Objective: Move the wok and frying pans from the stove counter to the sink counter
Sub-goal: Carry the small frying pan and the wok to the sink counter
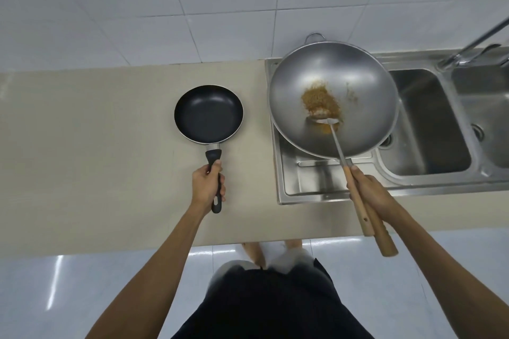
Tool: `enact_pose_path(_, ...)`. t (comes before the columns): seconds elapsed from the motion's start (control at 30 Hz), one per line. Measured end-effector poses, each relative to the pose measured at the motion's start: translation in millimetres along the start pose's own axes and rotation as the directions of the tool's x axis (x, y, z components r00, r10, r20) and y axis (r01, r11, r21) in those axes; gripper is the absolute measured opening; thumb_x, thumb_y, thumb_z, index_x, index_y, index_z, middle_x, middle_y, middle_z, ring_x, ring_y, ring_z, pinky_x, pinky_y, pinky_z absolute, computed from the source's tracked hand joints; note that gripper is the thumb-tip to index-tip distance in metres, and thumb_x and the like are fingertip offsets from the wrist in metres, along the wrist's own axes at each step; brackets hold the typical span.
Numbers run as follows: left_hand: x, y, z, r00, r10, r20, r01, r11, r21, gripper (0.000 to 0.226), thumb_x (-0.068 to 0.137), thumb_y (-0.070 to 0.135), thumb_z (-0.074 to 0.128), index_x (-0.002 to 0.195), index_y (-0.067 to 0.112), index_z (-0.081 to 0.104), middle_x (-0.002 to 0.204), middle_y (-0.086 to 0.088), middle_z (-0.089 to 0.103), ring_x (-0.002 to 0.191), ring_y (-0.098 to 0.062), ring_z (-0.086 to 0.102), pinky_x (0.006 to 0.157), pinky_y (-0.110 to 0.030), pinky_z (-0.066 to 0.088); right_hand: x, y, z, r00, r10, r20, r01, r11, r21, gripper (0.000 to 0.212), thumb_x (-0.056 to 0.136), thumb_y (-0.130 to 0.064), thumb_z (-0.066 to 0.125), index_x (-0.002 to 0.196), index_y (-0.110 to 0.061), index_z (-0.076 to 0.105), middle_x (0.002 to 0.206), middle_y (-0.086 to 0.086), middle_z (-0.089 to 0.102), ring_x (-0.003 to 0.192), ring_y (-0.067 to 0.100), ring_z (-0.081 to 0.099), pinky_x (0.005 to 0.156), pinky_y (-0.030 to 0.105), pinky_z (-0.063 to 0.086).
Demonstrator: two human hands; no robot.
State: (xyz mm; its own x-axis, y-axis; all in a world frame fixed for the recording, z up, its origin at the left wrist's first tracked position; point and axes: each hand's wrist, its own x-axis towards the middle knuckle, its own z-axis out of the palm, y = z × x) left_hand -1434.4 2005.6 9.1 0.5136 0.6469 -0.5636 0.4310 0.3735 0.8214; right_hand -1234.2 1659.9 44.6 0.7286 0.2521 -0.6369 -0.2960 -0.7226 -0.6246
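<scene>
A small black frying pan (208, 114) sits on the beige counter (96, 146), left of the sink unit. My left hand (208, 183) is closed around its black handle. A large grey wok (358, 85) rests over the steel drainboard (305, 179) of the sink unit, with brown food residue at its centre. A metal spatula (334, 135) with a wooden grip lies inside it. My right hand (370, 195) grips the wok's wooden handle together with the spatula's grip.
To the right are two steel sink basins (429, 124) with a faucet (473, 44) at the back right. A white tiled wall stands behind the counter. The counter's front edge lies just below my hands, over a glossy floor.
</scene>
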Motion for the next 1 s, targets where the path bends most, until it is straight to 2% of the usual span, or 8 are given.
enact_pose_path(0.07,4,0,0,1.000,-0.003,0.003,0.003,1.000,0.005,0.032,0.101,0.032,0.056,0.081,0.008,0.056,0.051,-0.001,0.053,0.031,-0.019,0.046,0.031,-0.026,0.043,2,0,2,1.000,0.009,0.010,-0.010,1.000,0.006,0.073,0.099,-0.071,0.034,0.081,-0.009,0.068,0.070,0.015,0.068,0.062,0.026,0.068,0.064,0.034,0.056)
enact_pose_path(0.3,11,-1,1,0.999,-0.027,0.035,0.027,1.000,0.002,0.036,0.104,0.037,0.050,0.085,0.008,0.054,0.050,-0.001,0.054,0.031,-0.019,0.046,0.032,-0.025,0.043,9,6,13,0.998,0.064,0.020,-0.065,0.996,0.067,0.073,0.098,-0.072,0.034,0.077,-0.010,0.065,0.069,0.016,0.066,0.062,0.027,0.065,0.068,0.038,0.056)
enact_pose_path(0.5,15,-7,-4,0.997,-0.042,0.065,0.041,0.999,0.007,0.037,0.106,0.038,0.045,0.092,0.006,0.056,0.053,-0.006,0.058,0.033,-0.021,0.050,0.033,-0.028,0.047,14,13,18,0.995,0.094,0.027,-0.096,0.989,0.112,0.073,0.100,-0.070,0.033,0.071,-0.013,0.067,0.060,0.008,0.069,0.051,0.017,0.067,0.061,0.034,0.055)
enact_pose_path(0.7,18,-7,-6,0.995,-0.070,0.077,0.069,0.997,0.019,0.037,0.106,0.040,0.046,0.095,0.006,0.057,0.052,-0.003,0.062,0.035,-0.020,0.054,0.034,-0.029,0.048,15,19,22,0.996,0.089,0.028,-0.091,0.988,0.124,0.072,0.100,-0.070,0.033,0.067,-0.016,0.066,0.060,0.007,0.068,0.051,0.015,0.068,0.061,0.033,0.056)
enact_pose_path(0.87,17,-7,-6,0.996,-0.071,0.060,0.068,0.997,0.048,0.037,0.106,0.040,0.046,0.096,0.007,0.057,0.055,-0.004,0.062,0.035,-0.018,0.055,0.033,-0.027,0.047,11,18,26,0.997,0.068,0.027,-0.070,0.992,0.104,0.071,0.102,-0.066,0.031,0.075,-0.010,0.066,0.070,0.014,0.067,0.063,0.024,0.068,0.072,0.039,0.060)
enact_pose_path(1.0,17,-6,-6,0.996,-0.078,0.051,0.076,0.996,0.041,0.036,0.106,0.040,0.046,0.094,0.007,0.057,0.060,-0.008,0.062,0.035,-0.017,0.056,0.034,-0.027,0.048,5,15,24,0.997,0.060,0.046,-0.064,0.993,0.101,0.071,0.103,-0.065,0.030,0.082,-0.008,0.067,0.075,0.016,0.069,0.068,0.027,0.069,0.076,0.042,0.060)
